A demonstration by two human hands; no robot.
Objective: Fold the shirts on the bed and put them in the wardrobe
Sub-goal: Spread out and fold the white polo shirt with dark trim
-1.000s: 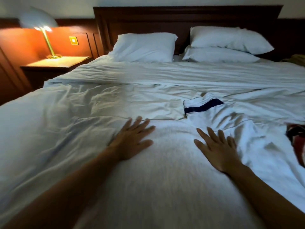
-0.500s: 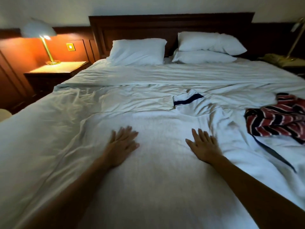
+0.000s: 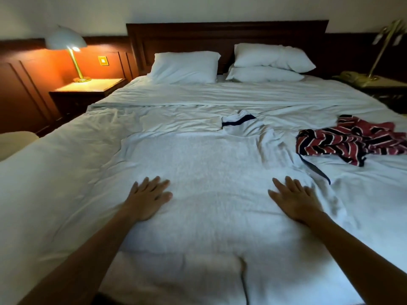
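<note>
While a striped shirt (image 3: pixel 343 142) lies nearby, left hand (image 3: pixel 147 200) and right hand (image 3: pixel 295 201) press flat-fingered on the white shirt (image 3: pixel 215 164).

A lit lamp (image 3: pixel 66 40) stands on the nightstand (image 3: pixel 88 87) beside a dark headboard (image 3: pixel 226 33).

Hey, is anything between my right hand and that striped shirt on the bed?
Nothing blocks it: between the right hand and the striped shirt lie only the rumpled edge of the white shirt and a dark strap, both flat.
</note>
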